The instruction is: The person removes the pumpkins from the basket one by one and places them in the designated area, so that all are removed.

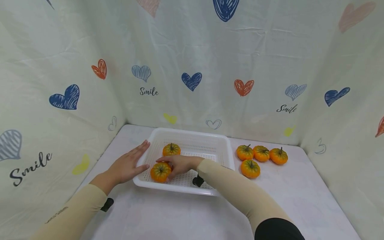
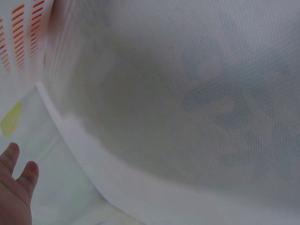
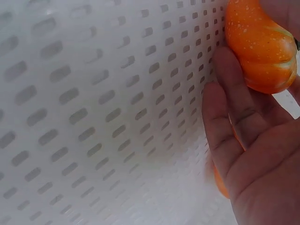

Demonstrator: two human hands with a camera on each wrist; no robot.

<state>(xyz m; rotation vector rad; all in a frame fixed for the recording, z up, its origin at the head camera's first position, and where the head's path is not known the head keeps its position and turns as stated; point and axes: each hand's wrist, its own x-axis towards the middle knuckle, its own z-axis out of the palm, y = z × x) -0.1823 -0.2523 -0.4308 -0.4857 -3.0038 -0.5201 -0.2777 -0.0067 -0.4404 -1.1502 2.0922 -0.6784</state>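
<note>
A white perforated plastic basket stands on the table, with two small orange pumpkins inside at its left. My right hand reaches in and grips the nearer pumpkin, thumb on the near side and fingers over the far side. The right wrist view shows this pumpkin low against the holed basket floor, fingers bent around it. Just behind sits the second pumpkin. At the basket's left rim, my left hand rests with its fingers extended and thumb apart, holding nothing.
To the right of the basket, several more small pumpkins sit on the white table, one of them in front of the others. A white curtain printed with hearts encloses the table's back and sides.
</note>
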